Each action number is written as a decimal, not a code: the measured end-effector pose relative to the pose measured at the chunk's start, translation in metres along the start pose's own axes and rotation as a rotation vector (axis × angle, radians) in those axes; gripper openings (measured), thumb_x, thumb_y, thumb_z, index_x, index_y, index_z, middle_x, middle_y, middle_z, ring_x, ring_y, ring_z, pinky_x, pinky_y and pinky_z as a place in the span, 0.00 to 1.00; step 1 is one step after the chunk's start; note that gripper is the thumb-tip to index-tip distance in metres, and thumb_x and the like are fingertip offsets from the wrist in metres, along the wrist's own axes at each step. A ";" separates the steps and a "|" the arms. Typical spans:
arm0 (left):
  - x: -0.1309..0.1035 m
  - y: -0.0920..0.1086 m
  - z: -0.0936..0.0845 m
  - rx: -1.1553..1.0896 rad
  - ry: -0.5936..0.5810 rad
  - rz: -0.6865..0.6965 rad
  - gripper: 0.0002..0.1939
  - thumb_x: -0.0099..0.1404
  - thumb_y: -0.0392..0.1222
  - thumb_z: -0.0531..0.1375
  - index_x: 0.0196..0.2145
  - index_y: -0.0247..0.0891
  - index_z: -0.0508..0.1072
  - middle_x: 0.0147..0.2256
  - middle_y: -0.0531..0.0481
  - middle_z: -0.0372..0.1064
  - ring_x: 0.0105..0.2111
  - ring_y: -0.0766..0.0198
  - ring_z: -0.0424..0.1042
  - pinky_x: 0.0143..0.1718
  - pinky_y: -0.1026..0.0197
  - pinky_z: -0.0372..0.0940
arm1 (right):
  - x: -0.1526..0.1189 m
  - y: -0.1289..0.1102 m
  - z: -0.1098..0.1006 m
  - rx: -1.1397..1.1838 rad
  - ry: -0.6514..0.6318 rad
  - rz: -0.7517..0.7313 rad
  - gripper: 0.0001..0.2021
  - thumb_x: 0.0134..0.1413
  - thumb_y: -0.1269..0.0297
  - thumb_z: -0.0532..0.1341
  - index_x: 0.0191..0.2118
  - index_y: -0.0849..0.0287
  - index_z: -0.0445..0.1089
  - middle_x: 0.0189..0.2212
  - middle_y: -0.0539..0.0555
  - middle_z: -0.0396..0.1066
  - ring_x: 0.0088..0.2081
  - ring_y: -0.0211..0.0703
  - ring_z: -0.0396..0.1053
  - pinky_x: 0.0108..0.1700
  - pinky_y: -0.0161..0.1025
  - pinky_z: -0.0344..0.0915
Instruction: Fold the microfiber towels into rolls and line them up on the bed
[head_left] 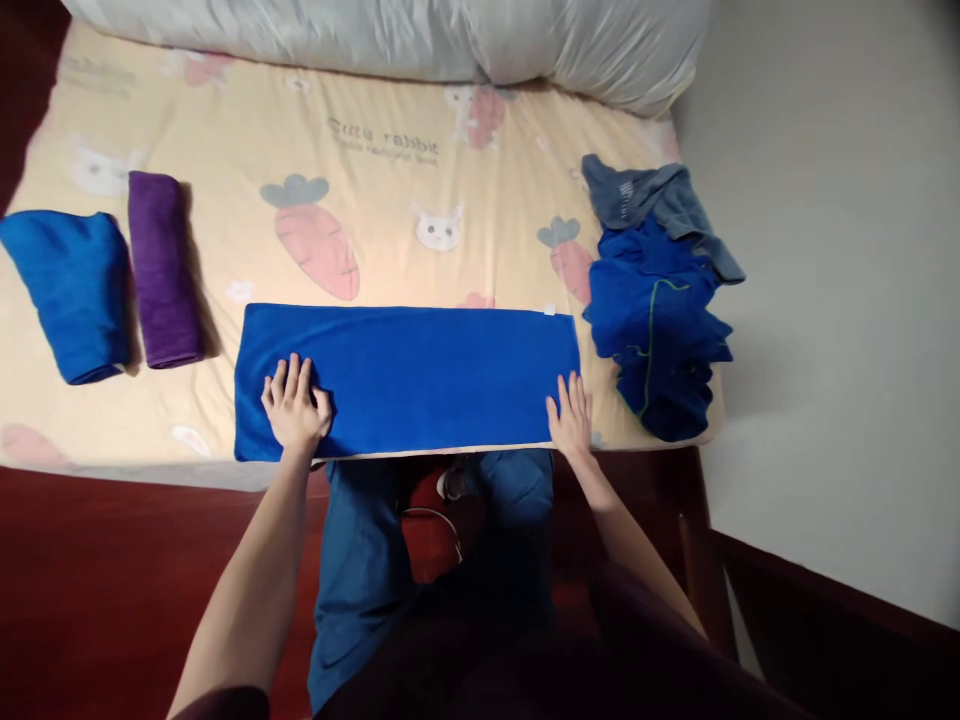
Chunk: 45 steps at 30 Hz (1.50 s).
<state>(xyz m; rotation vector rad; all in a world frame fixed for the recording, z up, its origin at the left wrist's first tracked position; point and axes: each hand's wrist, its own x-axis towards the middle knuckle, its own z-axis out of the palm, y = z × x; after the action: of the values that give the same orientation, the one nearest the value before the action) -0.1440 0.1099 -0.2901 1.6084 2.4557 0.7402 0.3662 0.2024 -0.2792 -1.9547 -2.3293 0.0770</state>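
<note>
A blue towel (435,375) lies flat as a long rectangle along the near edge of the bed, with a small white tag at its upper right corner. My left hand (296,405) presses on the towel's left part, fingers spread. At the towel's right end rests my right hand (571,415), its fingers stretched out over the edge. Neither hand grips the cloth. Left of the towel are a folded purple towel (163,270) and a folded lighter blue towel (73,290).
The bed sheet (405,220) is yellow with carrots and rabbits. A crumpled pile of blue cloth (660,320) with a grey-blue cloth (652,200) on top sits at the right, beside a pale wall (825,250). A silvery-white quilt (390,35) lies along the far side.
</note>
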 end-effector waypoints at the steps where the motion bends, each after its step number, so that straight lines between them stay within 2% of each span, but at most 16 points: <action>1: 0.000 0.000 0.000 0.011 -0.005 0.000 0.34 0.67 0.42 0.52 0.70 0.39 0.62 0.72 0.48 0.52 0.72 0.48 0.47 0.73 0.40 0.38 | -0.020 0.005 0.003 -0.012 0.008 0.046 0.30 0.74 0.56 0.41 0.75 0.62 0.47 0.76 0.60 0.40 0.76 0.50 0.36 0.75 0.58 0.41; 4: -0.001 0.001 -0.002 0.047 -0.025 0.007 0.33 0.68 0.42 0.50 0.70 0.38 0.60 0.72 0.47 0.51 0.73 0.48 0.46 0.73 0.40 0.37 | -0.050 0.014 0.011 -0.035 0.021 0.125 0.31 0.73 0.58 0.40 0.75 0.62 0.46 0.75 0.60 0.42 0.76 0.51 0.38 0.74 0.60 0.41; 11: 0.003 0.022 -0.023 0.117 -0.062 0.014 0.33 0.71 0.42 0.46 0.71 0.31 0.58 0.72 0.39 0.48 0.73 0.48 0.45 0.73 0.40 0.37 | -0.029 0.012 0.002 0.089 -0.030 0.153 0.31 0.71 0.57 0.43 0.74 0.61 0.50 0.75 0.61 0.44 0.75 0.51 0.39 0.73 0.62 0.41; 14: -0.012 0.039 -0.036 0.103 -0.070 0.008 0.34 0.71 0.42 0.46 0.71 0.26 0.56 0.72 0.32 0.45 0.74 0.44 0.42 0.72 0.36 0.38 | -0.037 -0.005 -0.011 0.198 0.019 0.247 0.31 0.69 0.55 0.45 0.72 0.62 0.55 0.74 0.64 0.47 0.75 0.55 0.41 0.71 0.67 0.44; 16: -0.048 0.050 -0.040 0.076 -0.092 0.054 0.34 0.71 0.42 0.47 0.71 0.27 0.56 0.73 0.31 0.42 0.74 0.43 0.38 0.72 0.34 0.40 | -0.061 -0.028 -0.015 0.285 0.159 0.305 0.30 0.68 0.55 0.47 0.70 0.63 0.57 0.73 0.67 0.49 0.74 0.58 0.44 0.70 0.67 0.49; 19: -0.143 0.064 -0.041 0.062 -0.224 0.211 0.32 0.71 0.42 0.49 0.70 0.35 0.60 0.73 0.37 0.43 0.74 0.46 0.38 0.73 0.37 0.43 | -0.125 -0.067 -0.013 0.463 0.315 0.264 0.27 0.69 0.56 0.47 0.65 0.63 0.65 0.68 0.68 0.60 0.69 0.58 0.56 0.67 0.62 0.58; 22: -0.238 0.074 -0.044 0.116 -0.395 0.310 0.25 0.70 0.42 0.52 0.62 0.42 0.72 0.72 0.39 0.50 0.74 0.43 0.42 0.73 0.31 0.38 | -0.192 -0.094 -0.012 0.652 0.307 0.171 0.21 0.69 0.59 0.48 0.52 0.59 0.76 0.56 0.65 0.74 0.59 0.55 0.70 0.63 0.58 0.65; 23: -0.260 0.077 -0.047 0.125 -0.442 0.334 0.23 0.70 0.42 0.52 0.60 0.44 0.74 0.70 0.39 0.54 0.73 0.42 0.43 0.72 0.29 0.35 | -0.208 -0.098 -0.014 0.685 0.296 0.151 0.20 0.68 0.60 0.49 0.49 0.57 0.77 0.53 0.64 0.76 0.57 0.55 0.71 0.62 0.58 0.66; 25: -0.283 0.080 -0.053 0.121 -0.514 0.384 0.21 0.71 0.42 0.51 0.55 0.45 0.77 0.64 0.40 0.66 0.73 0.43 0.45 0.71 0.25 0.29 | -0.228 -0.102 -0.020 0.699 0.275 0.124 0.18 0.67 0.62 0.51 0.45 0.56 0.78 0.52 0.62 0.77 0.57 0.56 0.70 0.62 0.59 0.65; 27: -0.285 0.080 -0.057 0.112 -0.552 0.428 0.19 0.72 0.40 0.50 0.52 0.43 0.78 0.56 0.41 0.74 0.73 0.44 0.47 0.70 0.24 0.27 | -0.231 -0.104 -0.028 0.682 0.251 0.111 0.16 0.64 0.63 0.53 0.42 0.56 0.79 0.51 0.61 0.78 0.57 0.58 0.70 0.62 0.60 0.64; 30: -0.272 0.080 -0.058 0.132 -0.564 0.467 0.18 0.72 0.38 0.50 0.47 0.39 0.79 0.49 0.39 0.78 0.72 0.44 0.51 0.71 0.25 0.29 | -0.217 -0.117 -0.034 0.726 0.246 0.150 0.15 0.63 0.62 0.54 0.40 0.58 0.79 0.45 0.63 0.79 0.51 0.58 0.72 0.59 0.57 0.66; 34: -0.265 0.080 -0.049 0.143 -0.548 0.487 0.17 0.71 0.38 0.51 0.44 0.36 0.80 0.46 0.37 0.79 0.70 0.45 0.56 0.72 0.29 0.34 | -0.194 -0.170 -0.027 1.090 0.126 0.220 0.14 0.60 0.56 0.59 0.39 0.58 0.78 0.38 0.62 0.81 0.40 0.54 0.76 0.48 0.51 0.72; 36: -0.266 0.078 -0.046 0.128 -0.534 0.481 0.16 0.70 0.38 0.52 0.44 0.36 0.80 0.46 0.38 0.79 0.69 0.46 0.57 0.73 0.32 0.35 | -0.183 -0.206 -0.019 1.370 -0.006 0.338 0.13 0.57 0.56 0.63 0.40 0.59 0.77 0.36 0.59 0.81 0.34 0.48 0.76 0.41 0.44 0.74; 38: -0.267 0.074 -0.044 0.113 -0.536 0.488 0.16 0.70 0.38 0.52 0.43 0.36 0.80 0.46 0.39 0.80 0.68 0.47 0.59 0.73 0.34 0.37 | -0.171 -0.238 -0.012 1.662 -0.114 0.539 0.12 0.54 0.58 0.66 0.40 0.60 0.76 0.33 0.56 0.81 0.29 0.42 0.75 0.36 0.37 0.73; 40: -0.268 0.070 -0.045 0.101 -0.543 0.503 0.16 0.70 0.38 0.52 0.44 0.36 0.80 0.46 0.40 0.80 0.67 0.49 0.61 0.74 0.37 0.39 | -0.158 -0.261 -0.006 1.866 -0.150 0.718 0.11 0.51 0.61 0.69 0.38 0.60 0.75 0.32 0.54 0.80 0.27 0.37 0.74 0.32 0.32 0.71; 45: -0.266 0.069 -0.053 0.053 -0.566 0.479 0.17 0.70 0.38 0.53 0.46 0.37 0.81 0.47 0.40 0.79 0.65 0.51 0.63 0.74 0.41 0.42 | -0.131 -0.277 0.004 1.975 -0.108 0.863 0.08 0.51 0.67 0.70 0.37 0.60 0.72 0.29 0.51 0.80 0.26 0.34 0.74 0.30 0.28 0.70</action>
<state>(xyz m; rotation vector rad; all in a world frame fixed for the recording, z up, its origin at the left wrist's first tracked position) 0.0096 -0.1221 -0.2566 2.0969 1.7298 0.2038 0.1168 0.0250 -0.2600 -1.2851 -0.2822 1.6328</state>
